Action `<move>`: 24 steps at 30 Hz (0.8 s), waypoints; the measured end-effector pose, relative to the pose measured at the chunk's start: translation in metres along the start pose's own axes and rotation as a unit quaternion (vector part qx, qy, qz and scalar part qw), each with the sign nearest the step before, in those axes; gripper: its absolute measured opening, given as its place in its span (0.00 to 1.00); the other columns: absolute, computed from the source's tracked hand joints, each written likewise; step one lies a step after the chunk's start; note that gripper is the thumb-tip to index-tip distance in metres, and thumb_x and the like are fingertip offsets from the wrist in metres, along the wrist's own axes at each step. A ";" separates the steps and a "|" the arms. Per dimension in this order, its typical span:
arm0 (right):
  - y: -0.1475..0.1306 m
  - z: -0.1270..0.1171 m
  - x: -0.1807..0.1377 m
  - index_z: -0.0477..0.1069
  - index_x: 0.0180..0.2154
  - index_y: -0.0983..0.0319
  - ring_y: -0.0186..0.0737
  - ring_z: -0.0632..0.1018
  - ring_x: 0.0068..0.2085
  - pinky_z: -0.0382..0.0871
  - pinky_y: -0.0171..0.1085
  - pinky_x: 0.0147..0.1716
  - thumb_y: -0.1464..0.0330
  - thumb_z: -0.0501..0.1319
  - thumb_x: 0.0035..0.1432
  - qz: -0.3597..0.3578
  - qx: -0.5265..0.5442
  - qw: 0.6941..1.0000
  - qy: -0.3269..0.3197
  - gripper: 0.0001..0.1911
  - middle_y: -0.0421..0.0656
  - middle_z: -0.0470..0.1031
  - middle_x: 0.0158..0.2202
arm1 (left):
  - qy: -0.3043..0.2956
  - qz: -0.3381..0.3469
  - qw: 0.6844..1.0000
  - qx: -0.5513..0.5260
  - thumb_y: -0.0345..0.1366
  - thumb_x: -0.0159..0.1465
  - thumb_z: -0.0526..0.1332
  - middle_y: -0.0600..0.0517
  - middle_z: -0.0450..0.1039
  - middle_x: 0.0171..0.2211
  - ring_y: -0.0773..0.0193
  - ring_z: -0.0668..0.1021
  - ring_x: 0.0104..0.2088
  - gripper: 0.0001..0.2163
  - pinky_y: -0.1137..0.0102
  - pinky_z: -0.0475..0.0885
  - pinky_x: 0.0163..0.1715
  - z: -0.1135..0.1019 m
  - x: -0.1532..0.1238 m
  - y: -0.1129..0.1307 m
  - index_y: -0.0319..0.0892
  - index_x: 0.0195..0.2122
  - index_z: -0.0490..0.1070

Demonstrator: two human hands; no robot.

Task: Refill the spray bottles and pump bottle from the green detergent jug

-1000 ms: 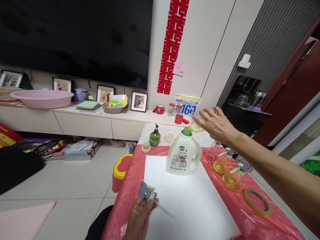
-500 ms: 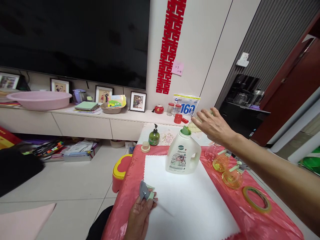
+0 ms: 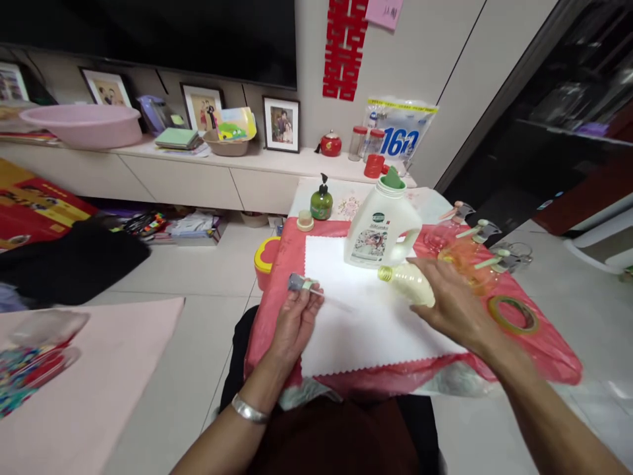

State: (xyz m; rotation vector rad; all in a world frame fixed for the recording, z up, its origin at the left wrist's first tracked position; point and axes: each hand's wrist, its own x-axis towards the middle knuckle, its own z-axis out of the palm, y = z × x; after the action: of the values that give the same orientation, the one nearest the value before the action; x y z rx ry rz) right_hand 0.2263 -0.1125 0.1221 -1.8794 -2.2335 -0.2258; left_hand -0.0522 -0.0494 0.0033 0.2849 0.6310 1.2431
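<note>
My left hand (image 3: 297, 320) is closed around a grey and pale green spray nozzle (image 3: 299, 283), its thin clear tube pointing right over the white sheet (image 3: 346, 343). In my right hand (image 3: 452, 300) is a rounded yellowish bottle (image 3: 413, 282), tilted on its side with its open threaded neck facing left. Just behind that bottle stands a large white detergent jug (image 3: 378, 227), uncapped, with a green spout showing at its mouth. A pale cap (image 3: 305, 220) sits on the table beside a green pump bottle (image 3: 322, 201).
Several spray bottles (image 3: 469, 251) stand along the right side of the red-covered table (image 3: 539, 349), near a roll of tape (image 3: 513, 315). A red and yellow stool (image 3: 266, 257) is by the left edge. Behind, a low cabinet (image 3: 182, 175) holds frames and a pink basin (image 3: 84, 125).
My right hand has come down from above the jug's right side and now grips the yellowish bottle. My left hand still holds the nozzle. The view has tilted downward.
</note>
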 end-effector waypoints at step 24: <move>-0.088 0.071 -0.045 0.53 0.64 0.54 0.58 0.69 0.58 0.67 0.58 0.52 0.71 0.62 0.49 0.056 0.170 0.984 -0.001 0.41 0.51 0.68 0.59 | -0.083 0.047 0.985 0.142 0.39 0.50 0.78 0.51 0.80 0.41 0.62 0.81 0.42 0.21 0.66 0.71 0.50 0.033 -0.044 -0.002 0.43 0.44 0.77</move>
State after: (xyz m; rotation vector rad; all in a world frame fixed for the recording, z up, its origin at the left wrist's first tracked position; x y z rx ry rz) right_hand 0.1420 -0.1526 0.0434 -1.8073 -2.0042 0.1669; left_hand -0.0397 -0.0871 0.0412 0.6557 0.6564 1.2048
